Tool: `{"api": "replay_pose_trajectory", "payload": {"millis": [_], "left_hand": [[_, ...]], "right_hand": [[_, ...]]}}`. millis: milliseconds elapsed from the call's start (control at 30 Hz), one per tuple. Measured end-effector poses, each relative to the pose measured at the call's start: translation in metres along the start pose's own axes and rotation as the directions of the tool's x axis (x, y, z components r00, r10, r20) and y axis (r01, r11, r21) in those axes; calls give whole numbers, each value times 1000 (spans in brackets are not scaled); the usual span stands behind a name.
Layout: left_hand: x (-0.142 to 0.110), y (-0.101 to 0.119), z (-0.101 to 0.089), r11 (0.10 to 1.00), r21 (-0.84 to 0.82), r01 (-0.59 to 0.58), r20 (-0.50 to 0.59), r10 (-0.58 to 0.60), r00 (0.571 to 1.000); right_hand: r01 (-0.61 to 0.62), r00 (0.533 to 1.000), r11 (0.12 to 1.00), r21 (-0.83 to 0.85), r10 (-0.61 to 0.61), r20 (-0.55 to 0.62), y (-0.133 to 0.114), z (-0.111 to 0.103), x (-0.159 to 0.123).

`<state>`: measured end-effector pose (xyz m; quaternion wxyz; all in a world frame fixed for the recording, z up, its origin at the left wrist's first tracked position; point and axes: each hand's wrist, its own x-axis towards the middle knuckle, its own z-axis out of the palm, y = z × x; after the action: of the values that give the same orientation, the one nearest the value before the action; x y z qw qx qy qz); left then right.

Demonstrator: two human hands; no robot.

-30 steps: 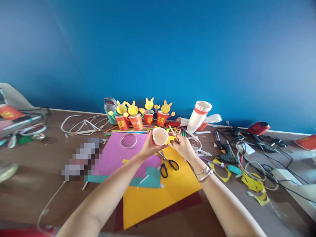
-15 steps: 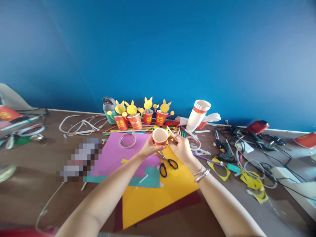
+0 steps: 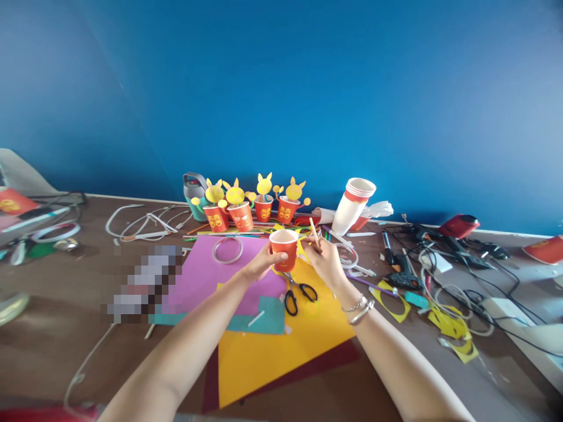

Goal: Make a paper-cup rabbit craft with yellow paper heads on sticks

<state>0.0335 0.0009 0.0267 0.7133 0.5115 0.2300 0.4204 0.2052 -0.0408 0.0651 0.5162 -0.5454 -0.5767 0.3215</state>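
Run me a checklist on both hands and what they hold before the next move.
1. Red cup gripped by the left hand: ok.
2. Cup's opening facing up: ok.
3. Pale stick held in the right hand's fingers: ok.
4. Cup's inner bottom bare: cannot tell, its wall hides it.
5. Scissors put away: not ok, they lie on the orange sheet.

The brown worktop [image 3: 57, 328] carries coloured paper [image 3: 264, 363], a white cable [image 3: 152, 220], a glue gun [image 3: 401, 274], a bottle [image 3: 196, 208], decorated cups [image 3: 216, 220] and stacked cups [image 3: 349, 215].
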Motion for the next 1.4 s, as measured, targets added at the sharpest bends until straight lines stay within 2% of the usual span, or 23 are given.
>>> {"api": "replay_pose_trajectory", "payload": {"millis": [133,300,533,633,800,1033,1133,1233,1300,1400], "left_hand": [[0,-2,-2,1000,-10,8,-7,-8,1000],[0,-4,-4,1000,-4,19,-1,-19,1000],[-3,-1,-9,984,-89,152,168,-135,976],[-3,-1,-11,981,-105,164,171,-145,974],[-2,-1,-10,991,-81,103,106,-94,990],[-2,-4,-12,993,-45,113,127,-107,986],[0,-3,-10,998,-1,55,93,-54,994],[3,-1,-8,991,122,-47,-29,51,998],[5,-1,-8,964,245,-98,-114,129,985],[8,-4,-11,918,365,-155,-141,219,965]], "right_hand": [[14,999,998,-55,-11,52,-3,-1,-1],[21,998,996,-84,-16,55,-4,-2,-1],[87,971,996,14,-87,223,-6,-10,1],[95,975,995,22,-97,202,-2,-10,1],[44,976,998,54,-55,211,-2,-6,1],[-1,988,1000,9,-1,157,-2,0,0],[13,986,1000,-14,-11,166,-3,-2,1],[-4,976,1000,5,2,216,-5,-9,3],[1,981,1000,-12,2,194,-7,-16,4],[119,988,962,-246,-91,123,-11,-24,4]]}}
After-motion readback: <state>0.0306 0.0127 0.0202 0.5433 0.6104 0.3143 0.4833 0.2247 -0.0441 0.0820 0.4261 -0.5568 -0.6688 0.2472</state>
